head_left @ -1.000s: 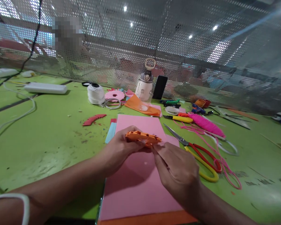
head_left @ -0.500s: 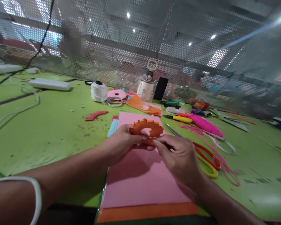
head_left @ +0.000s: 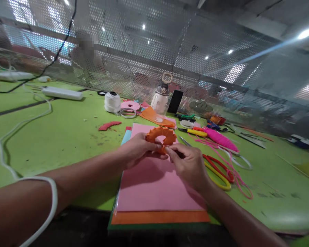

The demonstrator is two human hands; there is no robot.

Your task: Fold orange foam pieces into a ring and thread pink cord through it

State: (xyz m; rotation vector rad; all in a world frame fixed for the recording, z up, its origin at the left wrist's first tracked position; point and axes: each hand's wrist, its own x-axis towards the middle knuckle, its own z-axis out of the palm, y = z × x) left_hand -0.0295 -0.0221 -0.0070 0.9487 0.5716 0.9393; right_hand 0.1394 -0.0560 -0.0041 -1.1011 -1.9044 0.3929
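Note:
An orange folded-paper ring (head_left: 161, 132) with a notched outer edge is held up between both hands over a stack of coloured paper. My left hand (head_left: 141, 149) is closed on its left and lower side, thumb across the front. With thumb and forefinger, my right hand (head_left: 186, 163) pinches the ring's lower right part; the exact fold under the fingertips is hidden. Beneath lies pink paper (head_left: 159, 195), with orange and green sheets showing at the near edge. Scissors (head_left: 218, 171) with red and yellow handles rest just right of my right hand.
A curved red folded-paper strip (head_left: 110, 125) lies left of the stack. Behind stand a white thread spool (head_left: 112, 102), a bottle (head_left: 160, 97) and a dark phone (head_left: 175, 101). Yellow-handled pliers (head_left: 197, 132) and pink yarn (head_left: 221, 140) are at right. A white cable (head_left: 2, 151) crosses my left forearm.
The view has shifted slightly, so the scene sits a little differently in the frame. Both hands keep their hold on the orange ring, which is tilted a bit more upright.

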